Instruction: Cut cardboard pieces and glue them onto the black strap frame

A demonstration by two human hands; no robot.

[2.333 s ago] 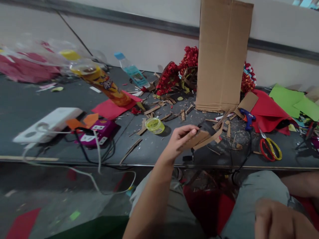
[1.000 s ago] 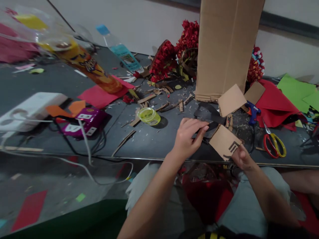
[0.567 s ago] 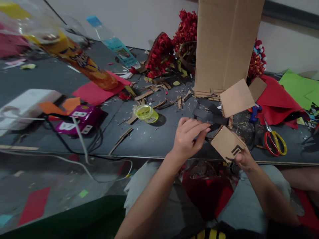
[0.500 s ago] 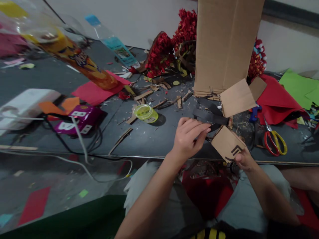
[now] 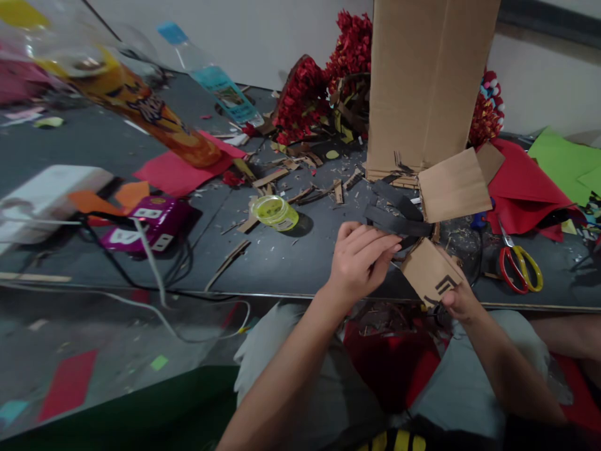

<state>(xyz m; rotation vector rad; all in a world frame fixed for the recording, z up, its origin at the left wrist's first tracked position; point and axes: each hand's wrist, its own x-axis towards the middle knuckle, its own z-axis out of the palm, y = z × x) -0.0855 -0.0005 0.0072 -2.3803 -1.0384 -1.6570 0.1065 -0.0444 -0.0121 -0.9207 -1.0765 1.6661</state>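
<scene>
A cardboard piece with black printed marks (image 5: 429,269) is gripped in my right hand (image 5: 460,299), its thumb lying on the lower right corner. To its left, my left hand (image 5: 364,257) has its fingers pressed together near the board's left edge, beside a dark strip (image 5: 397,222); what its fingertips hold is too small to make out. Just above my right hand lies a plain cardboard square (image 5: 454,185), touching neither hand. Scissors with red and yellow handles (image 5: 520,266) rest on the table to the right.
A tall cardboard panel (image 5: 429,81) stands behind my hands. A jar of yellow-green stuff (image 5: 275,213) and cardboard scraps lie leftward, with an orange drink bottle (image 5: 154,113), a blue-capped bottle (image 5: 220,88) and a purple box (image 5: 148,225) beyond. Red paper (image 5: 526,188) is at right.
My left hand has shifted very slightly to the right, nearer the printed cardboard. My right hand keeps its hold with almost no movement. The view has moved a little.
</scene>
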